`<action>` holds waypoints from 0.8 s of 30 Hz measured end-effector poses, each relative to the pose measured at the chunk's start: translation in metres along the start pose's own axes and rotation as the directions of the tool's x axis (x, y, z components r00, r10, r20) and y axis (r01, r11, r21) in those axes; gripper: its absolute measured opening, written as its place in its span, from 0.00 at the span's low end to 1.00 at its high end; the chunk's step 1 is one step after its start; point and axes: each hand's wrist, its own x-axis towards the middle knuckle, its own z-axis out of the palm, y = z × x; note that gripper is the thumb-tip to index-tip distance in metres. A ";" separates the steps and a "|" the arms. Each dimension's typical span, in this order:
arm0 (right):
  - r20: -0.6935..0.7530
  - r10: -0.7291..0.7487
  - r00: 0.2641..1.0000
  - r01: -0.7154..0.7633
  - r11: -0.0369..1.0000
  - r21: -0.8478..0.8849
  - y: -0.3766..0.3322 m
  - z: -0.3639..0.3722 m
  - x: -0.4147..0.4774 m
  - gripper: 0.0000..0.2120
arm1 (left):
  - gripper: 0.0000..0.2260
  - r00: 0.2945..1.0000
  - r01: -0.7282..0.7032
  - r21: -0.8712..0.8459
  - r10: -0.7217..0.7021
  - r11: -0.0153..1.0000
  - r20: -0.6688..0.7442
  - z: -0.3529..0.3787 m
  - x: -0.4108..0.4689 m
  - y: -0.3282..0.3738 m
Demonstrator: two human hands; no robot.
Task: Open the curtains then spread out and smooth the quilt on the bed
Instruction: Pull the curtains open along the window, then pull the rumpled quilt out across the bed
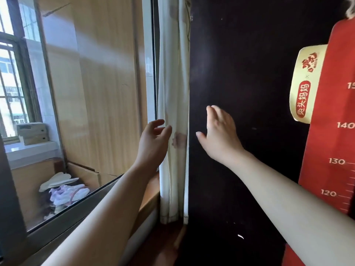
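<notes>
Mid-frame, the curtain (172,93) is bunched to let light in. The left hand (154,137) and right hand (220,135) spread wide, empty.

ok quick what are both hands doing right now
Left hand: open, loosely curved beside the bunched white fabric curtain, gripping nothing.
Right hand: open, spread flat, holding nothing, in front of the dark glossy panel.

Daylit sliding window (86,93) left — dark panel (240,73), red height chart (336,150) right.
</notes>
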 end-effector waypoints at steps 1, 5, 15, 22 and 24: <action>0.002 0.013 1.000 -0.013 1.000 -0.008 0.003 -0.004 -0.005 0.31 | 0.16 1.000 -0.002 -0.004 0.002 1.000 0.015 0.002 -0.005 0.002; -0.003 0.063 0.998 -0.063 0.998 0.014 0.007 -0.019 -0.028 0.33 | 0.15 0.997 -0.012 -0.032 0.015 0.999 0.074 0.010 -0.025 0.009; -0.059 0.313 0.948 -0.300 0.940 0.166 -0.003 -0.082 -0.147 0.25 | 0.13 0.948 0.041 -0.119 -0.001 0.992 0.320 0.027 -0.118 0.022; -0.012 0.517 0.856 -0.507 0.844 0.175 0.002 -0.145 -0.253 0.18 | 0.11 0.856 0.082 -0.156 0.011 0.984 0.517 0.059 -0.203 0.023; -0.010 0.610 0.792 -0.600 0.781 0.173 0.011 -0.171 -0.290 0.17 | 0.11 0.803 0.125 -0.181 0.007 0.976 0.596 0.075 -0.239 0.035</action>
